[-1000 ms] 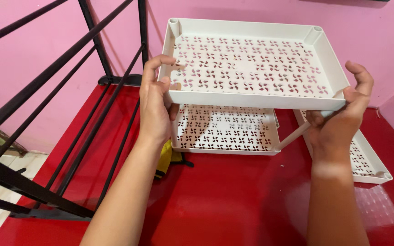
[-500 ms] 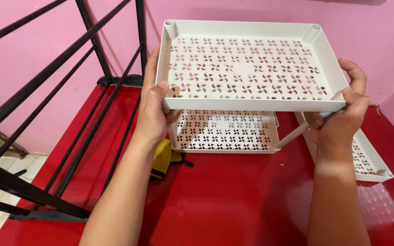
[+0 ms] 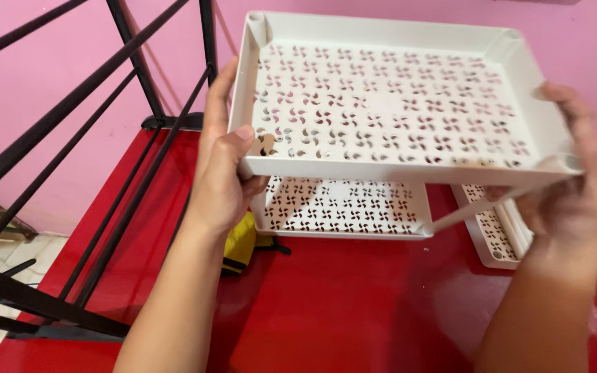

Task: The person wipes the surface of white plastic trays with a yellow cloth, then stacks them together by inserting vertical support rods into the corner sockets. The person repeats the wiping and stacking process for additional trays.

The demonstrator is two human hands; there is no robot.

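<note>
White tray (image 3: 395, 110) now sits higher and closer than a second ago, tipped up, above two trays (image 3: 347, 207) on the red table (image 3: 354, 304) (the lift goes on). Left hand (image 3: 222, 173) and right hand (image 3: 575, 186) clamp its ends.

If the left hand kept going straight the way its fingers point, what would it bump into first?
The left hand points up and away along the held white tray. Past it, probably the black metal railing, then the pink wall; depth is unclear.

Top tray (image 3: 395, 103) above lower tray (image 3: 347, 207); third tray (image 3: 495, 238) right.
</note>
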